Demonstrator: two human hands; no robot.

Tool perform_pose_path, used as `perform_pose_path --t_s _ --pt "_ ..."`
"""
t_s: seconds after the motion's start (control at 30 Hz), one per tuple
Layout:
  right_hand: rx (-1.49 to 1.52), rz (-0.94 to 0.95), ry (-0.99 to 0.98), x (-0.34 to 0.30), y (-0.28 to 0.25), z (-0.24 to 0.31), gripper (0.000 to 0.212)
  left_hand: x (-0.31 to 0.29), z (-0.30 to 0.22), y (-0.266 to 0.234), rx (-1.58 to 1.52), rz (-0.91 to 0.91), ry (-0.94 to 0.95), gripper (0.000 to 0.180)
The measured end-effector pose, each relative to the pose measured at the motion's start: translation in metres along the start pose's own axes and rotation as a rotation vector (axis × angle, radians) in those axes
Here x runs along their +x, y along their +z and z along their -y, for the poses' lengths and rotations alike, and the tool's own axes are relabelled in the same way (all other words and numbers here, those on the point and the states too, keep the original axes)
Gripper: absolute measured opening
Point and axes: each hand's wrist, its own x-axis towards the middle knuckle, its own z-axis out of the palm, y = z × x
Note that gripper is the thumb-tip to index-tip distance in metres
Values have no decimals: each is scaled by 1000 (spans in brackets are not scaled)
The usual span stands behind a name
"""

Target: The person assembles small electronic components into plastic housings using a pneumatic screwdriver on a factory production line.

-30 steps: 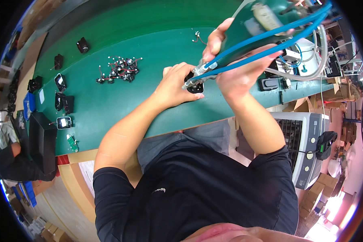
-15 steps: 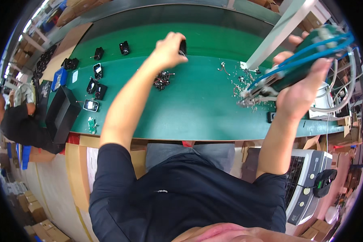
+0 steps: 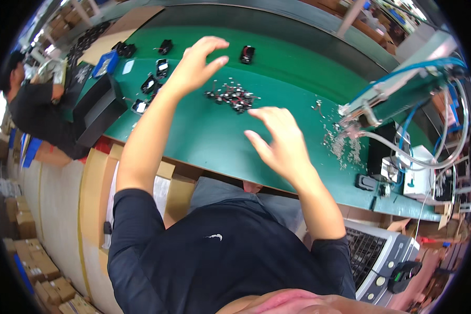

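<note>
Over the green worktop (image 3: pixel 204 138) my left hand (image 3: pixel 198 64) hangs with thumb and fingers apart and nothing in it. To its right, at the back, lies a small black plastic housing (image 3: pixel 247 54) with a bit of red in it, apart from the hand. My right hand (image 3: pixel 282 144) is also spread and holds nothing, just in front of a loose heap of small wired connectors (image 3: pixel 236 98). Off to the right, a green-bodied tool (image 3: pixel 403 99) with blue and clear hoses points down at a scatter of pale clippings (image 3: pixel 343 146); neither hand touches it.
Several black housings (image 3: pixel 162 68) sit on the left, near a black open box (image 3: pixel 100 107) and a blue tray (image 3: pixel 105 64). A white box (image 3: pixel 419 170) with hoses stands at right. A co-worker (image 3: pixel 39 107) sits at far left. A keyboard (image 3: pixel 362 250) lies lower right.
My left hand has let go of the black housing, which now lies on the worktop. My right hand has left the green-bodied tool and come left to the connectors. The whole view has turned.
</note>
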Motion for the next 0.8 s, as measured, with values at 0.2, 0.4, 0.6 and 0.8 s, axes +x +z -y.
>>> perform_pose_path --t_s 0.2,0.4,0.6,0.8 --pt "-391 155 -140 67 125 -38 35 -241 -89 -70 152 -239 -359 20" --pt "-892 505 -230 111 173 -60 16 -523 -147 -120 606 -498 -1251 15" --pt "-523 422 -142 126 179 -84 28 -638 -210 -144 630 -705 -1625 17" --pt "-388 206 -116 137 152 -57 28 -628 -201 -136 839 -154 -1577 49"
